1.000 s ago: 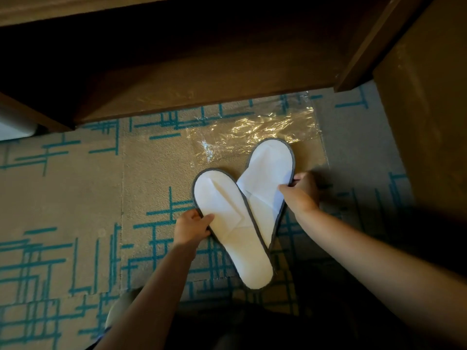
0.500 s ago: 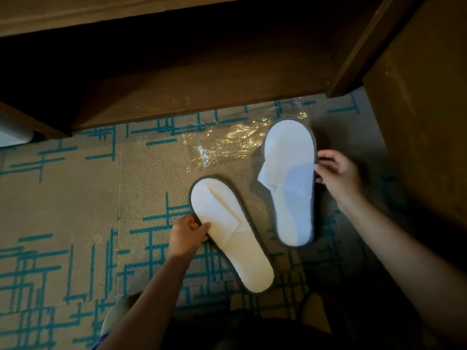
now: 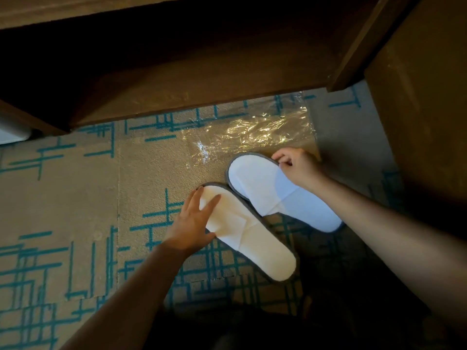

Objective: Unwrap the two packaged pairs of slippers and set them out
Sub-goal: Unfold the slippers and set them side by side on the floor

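Note:
Two white slippers with grey edging lie flat on the carpet, side by side, toes pointing up-left. The left slipper (image 3: 255,238) has my left hand (image 3: 193,223) resting on its toe end, fingers spread and flat. The right slipper (image 3: 280,195) lies just beyond it, almost touching it. My right hand (image 3: 298,166) pinches the far edge of that slipper near its toe. An empty clear plastic wrapper (image 3: 255,135) lies crumpled on the carpet behind the slippers. No second pair is in view.
Beige carpet (image 3: 75,198) with teal line pattern covers the floor. A dark wooden furniture base (image 3: 189,79) runs across the top, with a wooden post (image 3: 358,44) and a brown panel (image 3: 424,109) at right. A white object (image 3: 12,135) shows at the left edge.
The slippers were overlapped, then pulled apart; my right hand has now brought the right slipper back beside the left one. My left hand moved from the slipper's side onto its toe, fingers opened.

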`<state>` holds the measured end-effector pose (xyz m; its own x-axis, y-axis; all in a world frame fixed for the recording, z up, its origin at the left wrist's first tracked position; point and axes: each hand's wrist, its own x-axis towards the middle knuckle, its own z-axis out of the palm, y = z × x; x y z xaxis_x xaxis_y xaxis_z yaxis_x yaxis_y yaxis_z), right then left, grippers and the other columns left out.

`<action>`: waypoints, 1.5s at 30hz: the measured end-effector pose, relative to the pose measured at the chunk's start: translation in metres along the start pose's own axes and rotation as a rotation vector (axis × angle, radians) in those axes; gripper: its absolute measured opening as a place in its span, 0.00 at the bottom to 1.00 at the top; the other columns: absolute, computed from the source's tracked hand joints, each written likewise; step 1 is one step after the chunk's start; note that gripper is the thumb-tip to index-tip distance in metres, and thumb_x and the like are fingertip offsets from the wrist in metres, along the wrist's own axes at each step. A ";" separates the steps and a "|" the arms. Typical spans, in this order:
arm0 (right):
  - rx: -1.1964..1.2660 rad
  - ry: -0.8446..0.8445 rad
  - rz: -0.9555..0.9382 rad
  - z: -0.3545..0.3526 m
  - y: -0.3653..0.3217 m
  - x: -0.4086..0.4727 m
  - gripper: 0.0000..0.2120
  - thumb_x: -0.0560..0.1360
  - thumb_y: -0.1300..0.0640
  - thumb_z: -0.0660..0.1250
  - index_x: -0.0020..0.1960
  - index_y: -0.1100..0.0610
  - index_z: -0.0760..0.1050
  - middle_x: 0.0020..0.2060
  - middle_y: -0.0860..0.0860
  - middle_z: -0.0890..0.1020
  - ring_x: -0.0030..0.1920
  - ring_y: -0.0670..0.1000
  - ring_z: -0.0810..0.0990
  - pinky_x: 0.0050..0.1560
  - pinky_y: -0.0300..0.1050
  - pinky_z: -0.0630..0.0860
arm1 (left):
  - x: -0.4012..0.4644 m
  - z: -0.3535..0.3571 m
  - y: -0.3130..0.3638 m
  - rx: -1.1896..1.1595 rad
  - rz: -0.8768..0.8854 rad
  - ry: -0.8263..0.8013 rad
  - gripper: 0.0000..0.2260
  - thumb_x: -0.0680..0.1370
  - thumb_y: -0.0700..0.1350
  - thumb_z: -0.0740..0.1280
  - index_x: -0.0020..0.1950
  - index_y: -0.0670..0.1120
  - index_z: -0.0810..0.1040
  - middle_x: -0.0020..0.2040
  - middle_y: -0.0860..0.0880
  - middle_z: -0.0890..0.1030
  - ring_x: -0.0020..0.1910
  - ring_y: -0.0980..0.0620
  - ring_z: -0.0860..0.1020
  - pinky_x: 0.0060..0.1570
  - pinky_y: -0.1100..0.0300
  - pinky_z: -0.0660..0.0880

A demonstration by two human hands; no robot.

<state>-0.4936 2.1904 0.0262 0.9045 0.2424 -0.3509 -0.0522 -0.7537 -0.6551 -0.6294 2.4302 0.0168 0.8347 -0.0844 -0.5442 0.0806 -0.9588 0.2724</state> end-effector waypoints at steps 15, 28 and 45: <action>-0.486 0.198 -0.264 0.016 0.035 -0.094 0.27 0.66 0.47 0.67 0.63 0.56 0.74 0.64 0.61 0.75 0.64 0.62 0.73 0.59 0.57 0.72 | 0.005 0.020 0.054 -0.037 0.263 0.323 0.33 0.69 0.56 0.66 0.71 0.50 0.61 0.70 0.40 0.65 0.69 0.40 0.64 0.65 0.45 0.68; -0.642 -0.116 -0.156 0.053 0.065 -0.151 0.40 0.57 0.42 0.71 0.67 0.49 0.67 0.66 0.57 0.74 0.64 0.60 0.74 0.55 0.61 0.75 | 0.020 0.022 0.062 0.115 0.083 0.163 0.29 0.71 0.55 0.62 0.71 0.50 0.64 0.66 0.36 0.68 0.64 0.35 0.69 0.63 0.39 0.68; -0.605 -0.110 -0.419 0.038 0.085 -0.140 0.34 0.65 0.47 0.70 0.69 0.50 0.66 0.69 0.57 0.70 0.69 0.58 0.59 0.61 0.64 0.68 | 0.044 0.007 0.047 0.054 0.276 -0.033 0.40 0.64 0.69 0.47 0.74 0.57 0.52 0.77 0.48 0.42 0.76 0.45 0.39 0.74 0.42 0.47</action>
<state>-0.6402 2.1153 -0.0058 0.7484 0.6190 -0.2382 0.5585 -0.7819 -0.2771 -0.5924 2.3790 -0.0001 0.8027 -0.3523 -0.4812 -0.1770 -0.9112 0.3719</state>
